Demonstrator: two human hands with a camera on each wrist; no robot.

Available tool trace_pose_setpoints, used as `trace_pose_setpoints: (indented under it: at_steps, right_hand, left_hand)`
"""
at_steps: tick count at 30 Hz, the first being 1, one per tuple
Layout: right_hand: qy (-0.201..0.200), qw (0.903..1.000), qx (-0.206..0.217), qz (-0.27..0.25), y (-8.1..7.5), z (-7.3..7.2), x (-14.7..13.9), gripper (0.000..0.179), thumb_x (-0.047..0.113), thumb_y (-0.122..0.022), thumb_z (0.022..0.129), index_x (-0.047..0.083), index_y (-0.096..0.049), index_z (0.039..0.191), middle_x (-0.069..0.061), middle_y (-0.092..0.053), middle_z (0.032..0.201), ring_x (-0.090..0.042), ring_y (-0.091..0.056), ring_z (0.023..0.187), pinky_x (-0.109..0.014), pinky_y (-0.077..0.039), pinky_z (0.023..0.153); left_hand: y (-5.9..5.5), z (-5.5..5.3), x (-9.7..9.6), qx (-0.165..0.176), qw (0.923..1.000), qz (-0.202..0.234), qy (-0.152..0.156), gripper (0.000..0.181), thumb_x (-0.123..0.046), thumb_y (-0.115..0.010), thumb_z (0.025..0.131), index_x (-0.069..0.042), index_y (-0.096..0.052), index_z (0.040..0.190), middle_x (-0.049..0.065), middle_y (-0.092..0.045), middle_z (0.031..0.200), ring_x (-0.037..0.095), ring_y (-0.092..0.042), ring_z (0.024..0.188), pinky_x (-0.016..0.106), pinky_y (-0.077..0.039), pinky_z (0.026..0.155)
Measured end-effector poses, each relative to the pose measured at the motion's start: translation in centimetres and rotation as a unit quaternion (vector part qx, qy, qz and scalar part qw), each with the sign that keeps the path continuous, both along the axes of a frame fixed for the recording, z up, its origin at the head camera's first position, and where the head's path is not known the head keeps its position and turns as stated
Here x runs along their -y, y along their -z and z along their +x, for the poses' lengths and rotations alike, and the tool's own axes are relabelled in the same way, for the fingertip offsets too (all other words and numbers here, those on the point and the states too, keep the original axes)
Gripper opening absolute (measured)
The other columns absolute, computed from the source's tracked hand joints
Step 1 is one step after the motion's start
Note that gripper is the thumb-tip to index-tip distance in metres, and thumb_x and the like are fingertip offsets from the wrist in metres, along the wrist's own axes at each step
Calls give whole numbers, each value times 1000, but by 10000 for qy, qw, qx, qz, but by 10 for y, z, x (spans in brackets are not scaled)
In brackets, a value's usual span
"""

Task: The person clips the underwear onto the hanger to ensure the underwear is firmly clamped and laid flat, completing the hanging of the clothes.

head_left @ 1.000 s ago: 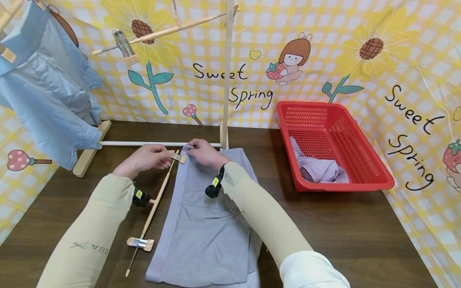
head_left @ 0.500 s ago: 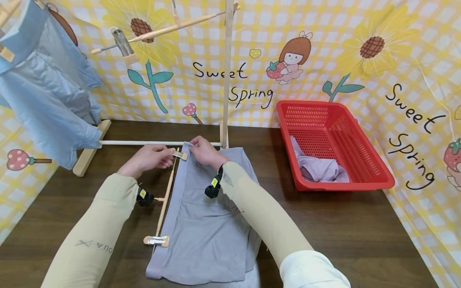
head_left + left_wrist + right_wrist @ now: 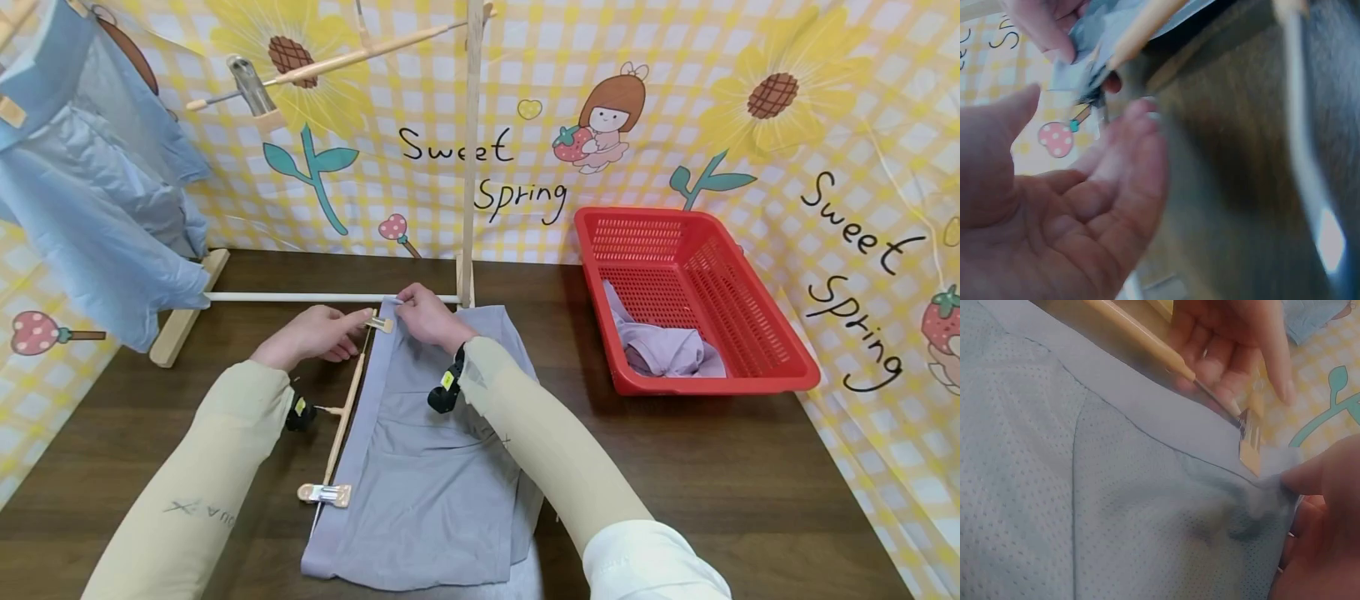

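Grey shorts (image 3: 442,467) with a wide lavender waistband lie flat on the table. Along the waistband runs a wooden clip hanger (image 3: 347,408). Its far clip (image 3: 380,323) sits over the waistband, as the right wrist view also shows, and its near clip (image 3: 325,495) lies over the waistband's edge. My left hand (image 3: 315,333) is beside the far clip. In the left wrist view, the left thumb and fingers (image 3: 1141,169) are apart with nothing between them. My right hand (image 3: 431,318) pinches the far corner of the waistband.
A red basket (image 3: 716,385) at the right holds a crumpled lavender cloth (image 3: 667,350). A wooden rack post (image 3: 470,167) rises behind the hands, with a white crossbar (image 3: 330,297) low down. Blue shorts (image 3: 97,183) hang at the left, beside another clip hanger (image 3: 367,54).
The hanger has swung right against the waistband, bringing its near clip over the edge. The far clip has shifted slightly right onto the waistband. My left fingers have let go of it.
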State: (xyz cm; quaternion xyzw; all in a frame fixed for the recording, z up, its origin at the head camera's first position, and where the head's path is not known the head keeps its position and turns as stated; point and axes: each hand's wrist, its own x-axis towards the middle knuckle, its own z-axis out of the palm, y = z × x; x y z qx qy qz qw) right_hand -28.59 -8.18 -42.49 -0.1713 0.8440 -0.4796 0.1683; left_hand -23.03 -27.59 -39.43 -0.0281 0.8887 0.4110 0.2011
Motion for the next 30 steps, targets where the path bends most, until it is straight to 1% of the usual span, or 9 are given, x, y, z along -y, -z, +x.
trace_pose_setpoints:
  at_steps: [2,4,6,10,14,17,23,25,30]
  right_hand:
    - [1,10000,-1,22,0,0,-1,23,17,-50,108,1,-55,125,-6,-58,93,-14,-46,67,-25,-38,61]
    - [-21,10000,-54,36,0,0,-2,22,16,-54,106,2,-58,123,-6,-59,95,-14,-51,72,-25,-41,64]
    - [-32,9998,-145,98,0,-1,-4,20,14,-58,104,3,-61,121,-7,-62,99,-15,-55,79,-25,-44,68]
    - [-4,9992,-334,214,-1,-1,-6,23,11,-63,101,4,-64,123,-7,-64,109,-18,-58,94,-26,-47,76]
    - [-19,9987,-415,278,-1,-2,-8,28,13,-64,101,5,-63,127,-7,-64,118,-17,-59,103,-27,-48,84]
    - [-86,9983,-491,295,-1,-1,-9,30,15,-65,101,5,-62,129,-8,-63,122,-18,-58,105,-27,-48,86]
    - [-279,9979,-509,272,-4,3,-15,34,15,-66,101,5,-60,132,-9,-61,124,-18,-56,104,-27,-49,85]
    - [-393,9975,-477,330,-6,4,-19,36,16,-66,100,4,-60,133,-9,-61,125,-18,-56,105,-27,-48,86]
    - [-724,9949,-472,511,-15,7,-29,38,17,-67,100,2,-59,134,-11,-61,129,-17,-57,109,-26,-46,91]
  left_hand:
    - [-6,5,3,71,9993,-326,155,70,-52,-46,106,15,-62,118,16,-71,89,22,-69,80,37,-58,75]
    - [-11,12,7,5,9973,-674,295,69,-54,-47,104,13,-64,114,16,-72,91,25,-68,82,40,-57,76]
    - [-17,20,12,-165,9942,-992,378,69,-56,-47,103,10,-64,111,15,-72,93,26,-68,84,43,-56,77]
    - [-25,37,20,-619,9876,-1400,341,68,-60,-48,102,5,-65,113,12,-72,95,24,-68,84,44,-51,77]
    - [-30,55,25,-1011,9839,-1459,210,66,-60,-50,101,3,-64,116,9,-73,95,23,-68,84,40,-49,73]
    - [-33,68,26,-1215,9822,-1423,149,64,-59,-51,101,2,-64,118,8,-73,96,24,-67,85,39,-48,71]
    - [-30,94,24,-1559,9764,-1492,113,58,-56,-55,101,-1,-67,116,10,-71,99,24,-64,85,41,-49,70]
    - [-29,103,23,-1688,9738,-1525,70,54,-55,-57,101,-4,-69,112,8,-69,96,23,-62,82,40,-48,69]
    - [-28,123,21,-1786,9725,-1493,108,42,-51,-59,101,-11,-72,99,-1,-63,79,18,-53,68,37,-41,63]
